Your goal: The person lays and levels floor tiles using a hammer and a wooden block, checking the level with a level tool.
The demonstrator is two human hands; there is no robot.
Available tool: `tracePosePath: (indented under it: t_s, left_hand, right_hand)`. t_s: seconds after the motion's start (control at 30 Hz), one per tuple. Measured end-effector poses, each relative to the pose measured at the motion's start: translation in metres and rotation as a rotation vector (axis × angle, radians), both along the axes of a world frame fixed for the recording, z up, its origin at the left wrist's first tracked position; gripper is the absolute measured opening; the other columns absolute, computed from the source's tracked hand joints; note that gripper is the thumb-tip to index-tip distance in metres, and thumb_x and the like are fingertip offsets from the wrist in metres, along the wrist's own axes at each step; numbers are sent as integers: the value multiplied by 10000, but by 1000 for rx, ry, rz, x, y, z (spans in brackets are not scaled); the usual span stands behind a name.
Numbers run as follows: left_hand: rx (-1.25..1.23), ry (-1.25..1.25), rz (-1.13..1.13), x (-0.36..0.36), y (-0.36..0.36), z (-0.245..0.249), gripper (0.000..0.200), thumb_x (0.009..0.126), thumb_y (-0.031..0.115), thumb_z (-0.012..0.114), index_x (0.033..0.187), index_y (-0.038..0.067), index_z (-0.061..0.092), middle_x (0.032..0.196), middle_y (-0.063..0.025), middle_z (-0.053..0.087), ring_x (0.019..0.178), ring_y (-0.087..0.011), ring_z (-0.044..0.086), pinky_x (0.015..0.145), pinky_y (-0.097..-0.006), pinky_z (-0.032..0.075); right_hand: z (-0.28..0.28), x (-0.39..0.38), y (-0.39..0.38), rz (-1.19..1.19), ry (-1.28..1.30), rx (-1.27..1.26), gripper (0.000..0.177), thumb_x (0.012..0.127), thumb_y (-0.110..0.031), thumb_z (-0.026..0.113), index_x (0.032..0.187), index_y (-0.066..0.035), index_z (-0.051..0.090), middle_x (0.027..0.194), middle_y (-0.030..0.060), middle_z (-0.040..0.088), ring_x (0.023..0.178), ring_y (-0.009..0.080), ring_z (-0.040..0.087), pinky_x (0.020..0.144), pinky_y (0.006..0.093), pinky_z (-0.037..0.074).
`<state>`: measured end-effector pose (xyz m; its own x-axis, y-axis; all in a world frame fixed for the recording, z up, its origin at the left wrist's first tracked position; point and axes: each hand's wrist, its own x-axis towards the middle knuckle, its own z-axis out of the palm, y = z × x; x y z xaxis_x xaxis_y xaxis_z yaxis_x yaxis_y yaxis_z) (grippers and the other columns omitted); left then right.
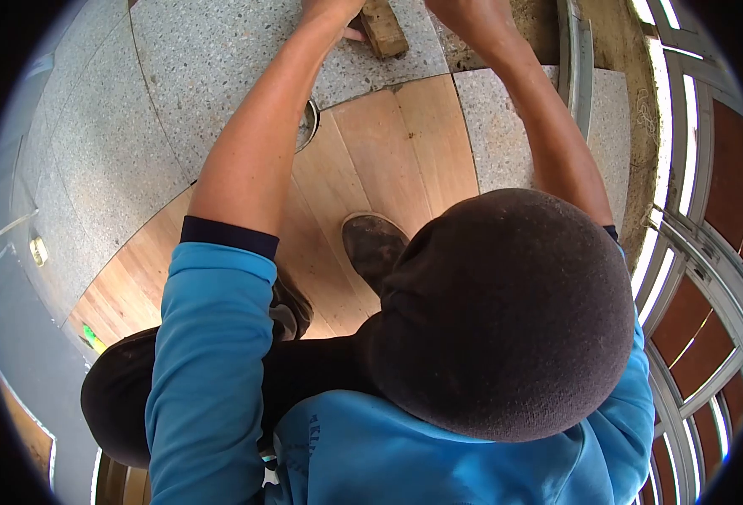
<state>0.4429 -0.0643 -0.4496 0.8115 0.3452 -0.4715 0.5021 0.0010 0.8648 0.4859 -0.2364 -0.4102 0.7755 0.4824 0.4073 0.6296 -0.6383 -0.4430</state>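
At the top edge, my left hand (pixel 331 10) is against a worn wooden block (pixel 384 32), a finger showing along the block's left side. That hand looks closed on the block, though most of its fingers are cut off by the frame. The block rests on a speckled grey tile (pixel 220 67). To its right, my right hand (pixel 471 15) reaches to the frame's top edge over a rough, bare brown patch (pixel 533 23). Its fingers are out of sight, so whatever it may hold is hidden. A round metal-rimmed object (pixel 308 124) lies partly behind my left forearm.
Wood-look flooring (pixel 422 143) lies under my boot (pixel 373 248). My dark-clad knee (pixel 506 320) blocks much of the middle. A metal channel (pixel 575 67) runs beside the right forearm, and a metal-framed panel (pixel 695 337) stands at right. A small green item (pixel 94 338) lies at left.
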Motion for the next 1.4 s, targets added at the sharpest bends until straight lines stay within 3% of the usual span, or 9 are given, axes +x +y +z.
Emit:
tracePosePath:
  t_s: [0.17,0.23,0.3,0.53,0.67,0.77,0.8,1.07,1.4]
  left_hand:
    - [200,-61,-45,-9,9,-20,540,973,382,664,1417,85,581,1147,-185,713,911,-369,730,684,-524,638]
    - [355,-106,-125,-14,34,-62,592,959,400,683,1433,66,563,1172,-192,706,919,-379,729,690,-518,639]
    - [839,-288,-242,-43,50,-80,575,957,351,674,1436,56,556,1172,-192,705,909,-379,731,692,-507,640]
    - [1022,-8,-552,-91,49,-59,1053,725,601,855,1557,99,452,1642,-235,324,1530,-435,246,1137,-665,313]
    - [1096,107,-603,-99,37,-54,1162,708,595,868,1622,133,320,1682,-209,248,1536,-434,242,1090,-755,307]
    - [1087,139,-614,-102,37,-51,1210,689,617,871,1638,152,283,1696,-209,213,1548,-440,211,1085,-786,287]
    - [1084,145,-623,-103,37,-50,1227,678,633,873,1639,152,281,1695,-223,210,1554,-446,195,1096,-784,279]
    - [1090,134,-629,-104,43,-61,1214,697,651,851,1649,197,250,1720,-165,168,1566,-423,182,1093,-806,270]
    - [1086,147,-649,-106,45,-62,1205,717,658,836,1654,200,233,1724,-159,159,1571,-415,165,1093,-804,276]
  right_hand:
    - [15,-45,-46,-181,315,16,234,969,-176,581,1145,-38,650,790,284,675,732,486,669,632,569,522]
    - [-14,-64,-81,-164,310,87,275,1007,-249,596,1173,-42,668,651,80,633,562,195,661,521,361,519]
    - [-10,-100,-104,-320,802,382,265,1004,-247,624,1106,-8,674,665,10,582,539,84,565,479,280,439]
    - [-55,-188,-165,-723,1185,638,285,986,-205,611,1130,37,649,713,46,594,529,108,563,453,291,436]
    - [-69,-196,-172,-743,1139,549,242,988,-225,606,1021,7,668,710,61,608,532,170,590,494,346,485]
    - [-88,-199,-181,-565,332,-323,210,968,-219,629,1009,-30,709,733,103,637,570,272,626,554,434,531]
    - [-59,-195,-161,-596,326,-441,180,953,-209,635,994,-70,742,859,141,669,770,337,675,649,493,559]
    - [-87,-151,-87,-160,211,-401,475,947,-170,603,1413,-88,558,1138,105,632,1081,328,603,875,467,561]
    - [-90,-149,-71,-183,280,-389,486,914,-90,548,1386,20,523,1151,155,599,1077,376,580,813,463,574]
